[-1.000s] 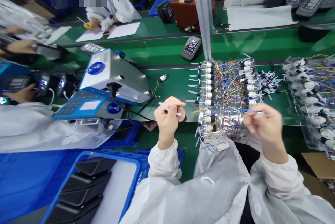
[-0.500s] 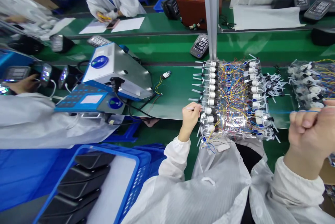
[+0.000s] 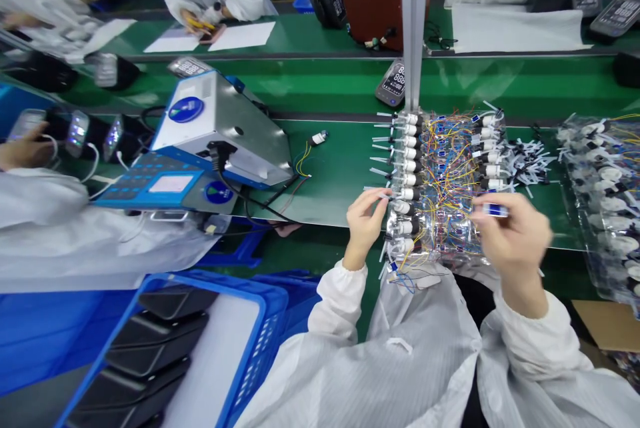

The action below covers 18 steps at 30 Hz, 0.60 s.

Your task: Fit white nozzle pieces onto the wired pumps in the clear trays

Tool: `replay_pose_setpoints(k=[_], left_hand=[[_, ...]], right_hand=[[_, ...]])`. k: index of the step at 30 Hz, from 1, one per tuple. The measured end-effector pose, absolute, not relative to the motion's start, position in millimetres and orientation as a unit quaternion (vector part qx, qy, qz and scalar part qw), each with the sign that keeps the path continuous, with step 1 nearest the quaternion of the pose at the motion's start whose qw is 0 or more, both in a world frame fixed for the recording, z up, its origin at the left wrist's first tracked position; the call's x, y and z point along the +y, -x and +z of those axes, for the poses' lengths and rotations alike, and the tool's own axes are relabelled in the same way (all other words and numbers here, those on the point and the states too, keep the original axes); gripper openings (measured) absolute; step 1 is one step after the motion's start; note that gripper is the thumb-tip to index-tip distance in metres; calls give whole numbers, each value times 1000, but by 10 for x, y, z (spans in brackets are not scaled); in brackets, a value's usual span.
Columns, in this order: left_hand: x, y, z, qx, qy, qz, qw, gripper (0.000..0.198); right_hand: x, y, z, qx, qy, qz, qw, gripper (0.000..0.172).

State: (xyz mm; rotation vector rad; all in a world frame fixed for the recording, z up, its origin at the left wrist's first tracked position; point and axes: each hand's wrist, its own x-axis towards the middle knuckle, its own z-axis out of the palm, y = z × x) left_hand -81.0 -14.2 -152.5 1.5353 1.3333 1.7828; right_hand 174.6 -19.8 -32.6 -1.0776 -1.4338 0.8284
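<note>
right hand (image 3: 515,235) has swung back in from the far right, pinching a small blue-and-white part (image 3: 495,210); left hand (image 3: 365,218) pinches a thin white stick (image 3: 383,195). hands are apart, with a bundle of wired white fittings (image 3: 450,175) between them on the green desk (image 3: 340,181).

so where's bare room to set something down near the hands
Bare green belt lies between the blue-and-silver test machine and the clear pack of white wired valves, above the left hand. A narrow strip runs right of the white plastic offcuts, before the next clear pack. Under the right hand, coloured wires crowd the pack.
</note>
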Motion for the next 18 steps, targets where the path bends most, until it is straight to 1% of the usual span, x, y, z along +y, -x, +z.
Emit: replay_pose_setpoints(k=[2, 3, 5, 6, 8, 11, 12, 13, 16, 18], left_hand=[[-134, 732, -1487, 466, -551, 650, 239, 13], [-135, 698, -1478, 462, -548, 651, 250, 13], [-146, 646, -1481, 462, -537, 651, 271, 14], [-153, 628, -1492, 464, -529, 651, 285, 15], [-165, 608, -1524, 467, -505, 651, 320, 17], [-173, 600, -1555, 457, -483, 648, 371, 17], [-173, 601, -1555, 454, -489, 644, 374, 16], [-172, 603, -1549, 453, -500, 639, 369, 14], [-168, 610, -1514, 457, -538, 623, 337, 11], [-167, 611, -1494, 462, -550, 612, 329, 12]], right_hand=[[-125, -1556, -409, -715, 428, 308, 459, 13], [-91, -1469, -458, -746, 411, 290, 436, 16], [-38, -1325, -564, -766, 399, 309, 398, 25], [-19, -1273, -618, -769, 398, 324, 382, 27], [12, -1211, -713, -777, 393, 341, 354, 21], [51, -1206, -786, -795, 379, 328, 342, 1], [62, -1220, -789, -796, 379, 327, 340, 1], [70, -1238, -787, -796, 380, 331, 335, 3], [58, -1298, -780, -792, 369, 381, 300, 24], [22, -1336, -801, -786, 351, 420, 289, 33]])
